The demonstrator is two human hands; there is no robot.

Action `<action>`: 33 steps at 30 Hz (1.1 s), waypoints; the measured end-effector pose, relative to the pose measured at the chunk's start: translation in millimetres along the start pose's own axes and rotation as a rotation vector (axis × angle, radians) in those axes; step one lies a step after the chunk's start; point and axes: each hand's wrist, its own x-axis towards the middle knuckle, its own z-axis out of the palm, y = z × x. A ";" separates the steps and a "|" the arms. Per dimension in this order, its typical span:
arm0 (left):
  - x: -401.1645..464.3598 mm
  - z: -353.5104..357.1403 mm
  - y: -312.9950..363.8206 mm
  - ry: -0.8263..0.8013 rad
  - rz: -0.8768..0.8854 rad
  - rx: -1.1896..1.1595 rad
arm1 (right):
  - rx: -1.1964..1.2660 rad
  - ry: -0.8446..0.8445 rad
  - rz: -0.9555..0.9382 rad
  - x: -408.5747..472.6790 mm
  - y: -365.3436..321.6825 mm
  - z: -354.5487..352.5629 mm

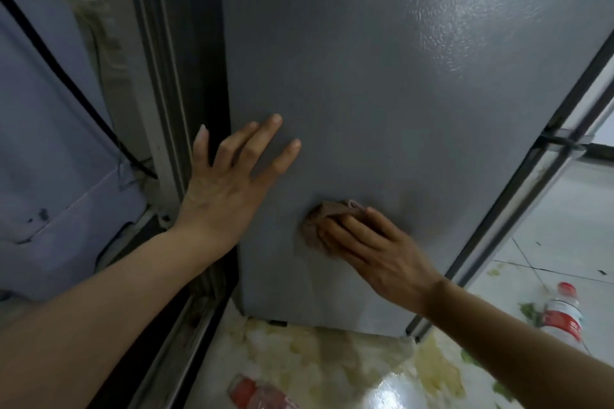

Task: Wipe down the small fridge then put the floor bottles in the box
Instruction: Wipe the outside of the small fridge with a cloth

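R hand [372, 252] presses the brown cloth [319, 222] flat-fingered low on the grey fridge [382, 76] side, unwiped panel running up toward 12 o'clock, while L hand [229, 183], fingers splayed wide, braces at 10 o'clock.

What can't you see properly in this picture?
- Head view: most of the brown cloth is hidden under the right hand.
- The bottle at the bottom is cut off by the lower edge and blurred.
- The label on the bottle at the right is too blurry to read.
- The fridge top runs past the frame's edge.
- The box is not in view.
- Whether the left hand touches the fridge is unclear.
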 end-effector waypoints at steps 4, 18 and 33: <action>-7.1 3.1 -12.2 0.001 0.013 -0.066 | 0.074 0.257 0.287 33.1 49.9 -23.3; -29.2 -4.9 -32.2 -0.208 0.003 -0.372 | 0.109 0.031 -0.047 39.4 -11.3 -6.9; -75.3 -16.1 -46.2 -0.364 -0.445 -0.825 | 0.007 -0.026 -0.180 86.0 -10.7 -20.5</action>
